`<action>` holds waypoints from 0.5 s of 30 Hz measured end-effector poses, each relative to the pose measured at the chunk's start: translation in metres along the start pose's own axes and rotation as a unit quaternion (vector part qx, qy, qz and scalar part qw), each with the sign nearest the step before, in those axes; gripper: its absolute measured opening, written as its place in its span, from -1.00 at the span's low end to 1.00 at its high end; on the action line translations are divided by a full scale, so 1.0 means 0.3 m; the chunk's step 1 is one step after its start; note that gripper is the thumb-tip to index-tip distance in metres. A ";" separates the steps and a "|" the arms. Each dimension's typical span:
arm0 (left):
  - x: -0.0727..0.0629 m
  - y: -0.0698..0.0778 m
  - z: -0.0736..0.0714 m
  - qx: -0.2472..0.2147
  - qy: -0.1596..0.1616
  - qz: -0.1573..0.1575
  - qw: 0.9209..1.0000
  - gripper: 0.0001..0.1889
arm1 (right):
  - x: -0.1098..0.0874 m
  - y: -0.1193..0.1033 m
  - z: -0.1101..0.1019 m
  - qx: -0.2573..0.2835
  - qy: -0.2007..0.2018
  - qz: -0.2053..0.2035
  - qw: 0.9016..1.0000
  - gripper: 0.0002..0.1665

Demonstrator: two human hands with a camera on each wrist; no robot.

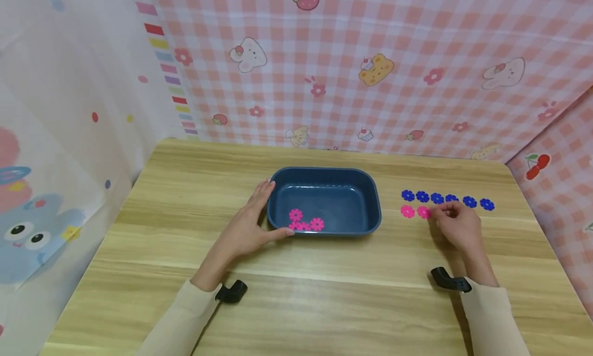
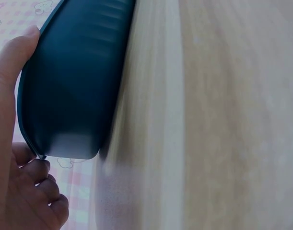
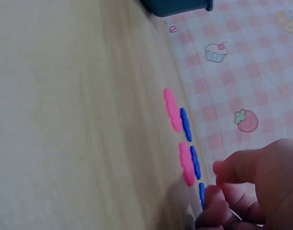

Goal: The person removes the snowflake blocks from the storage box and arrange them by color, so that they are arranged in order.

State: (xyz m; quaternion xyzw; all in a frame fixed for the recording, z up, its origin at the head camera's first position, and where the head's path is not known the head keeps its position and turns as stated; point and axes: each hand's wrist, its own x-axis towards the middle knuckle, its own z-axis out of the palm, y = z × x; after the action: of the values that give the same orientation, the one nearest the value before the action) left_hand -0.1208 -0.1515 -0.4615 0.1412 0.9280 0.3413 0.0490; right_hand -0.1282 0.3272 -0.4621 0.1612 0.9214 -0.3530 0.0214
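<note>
A dark blue plastic basin (image 1: 366,212) stands in the middle of the wooden table. My left hand (image 1: 250,225) holds its left end, thumb along the front rim and fingers at the left side. Several pink notched discs (image 1: 317,224) lie inside, by the front left. To the right of the basin is a row of several blue notched discs (image 1: 422,196), with two pink discs (image 1: 407,211) in front. My right hand (image 1: 456,222) is bent over the right-hand pink disc, fingertips at its edge; I cannot tell whether they pinch anything.
Behind the table (image 1: 301,294) hangs a pink checked cloth (image 1: 333,52) with cartoon figures. A white printed cloth (image 1: 92,83) covers the left side. Black wrist mounts (image 1: 231,291) stick out at both cuffs.
</note>
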 end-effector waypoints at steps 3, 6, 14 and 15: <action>0.000 0.001 -0.001 0.000 -0.001 0.000 1.000 0.29 | -0.004 -0.009 -0.007 0.022 -0.006 -0.007 1.000 -0.44; 0.000 0.000 -0.002 0.001 -0.001 0.000 1.000 0.29 | -0.010 -0.025 -0.013 0.040 -0.016 -0.028 0.999 -0.40; 0.002 -0.002 0.004 0.000 -0.004 -0.002 1.000 0.28 | -0.025 -0.076 -0.014 0.065 -0.026 -0.101 0.992 -0.43; 0.002 -0.002 0.004 0.000 -0.003 -0.003 1.000 0.28 | -0.027 -0.085 -0.013 0.068 -0.026 -0.108 0.992 -0.44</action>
State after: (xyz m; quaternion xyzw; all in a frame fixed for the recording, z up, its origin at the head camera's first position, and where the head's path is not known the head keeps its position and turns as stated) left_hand -0.1213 -0.1510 -0.4628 0.1398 0.9284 0.3403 0.0532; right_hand -0.1283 0.3099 -0.4415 0.0530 0.9065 -0.4188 -0.0039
